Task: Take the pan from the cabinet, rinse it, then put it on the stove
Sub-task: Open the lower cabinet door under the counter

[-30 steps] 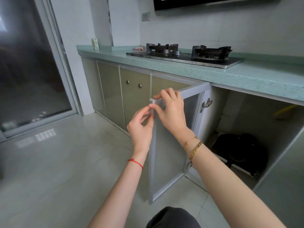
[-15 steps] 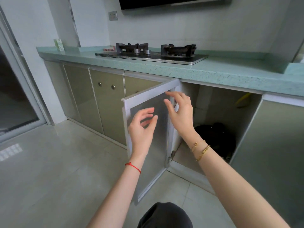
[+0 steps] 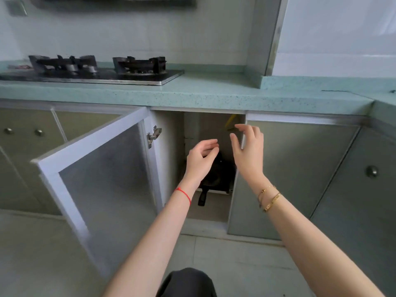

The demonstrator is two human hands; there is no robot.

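A black pan (image 3: pixel 216 179) sits inside the open cabinet (image 3: pixel 171 168) under the counter, its handle (image 3: pixel 202 198) pointing out toward me. My left hand (image 3: pixel 199 160) hovers in front of the pan, fingers apart, holding nothing, and hides part of it. My right hand (image 3: pixel 248 151) is raised at the right side of the opening, fingers spread and empty. The two-burner gas stove (image 3: pixel 94 69) stands on the counter at the upper left, with nothing on its burners.
The cabinet door (image 3: pixel 100 181) stands swung out to the left of the opening. Shut cabinet doors (image 3: pixel 300 168) line both sides. The green speckled counter (image 3: pixel 214 91) runs above. A yellow hose (image 3: pixel 230 122) hangs inside the cabinet. My dark-clothed knee (image 3: pixel 186 281) is at the bottom.
Both hands left the door's edge and moved right into the cabinet opening. The door swung farther open to the left, and my view shifted right to face the opening.
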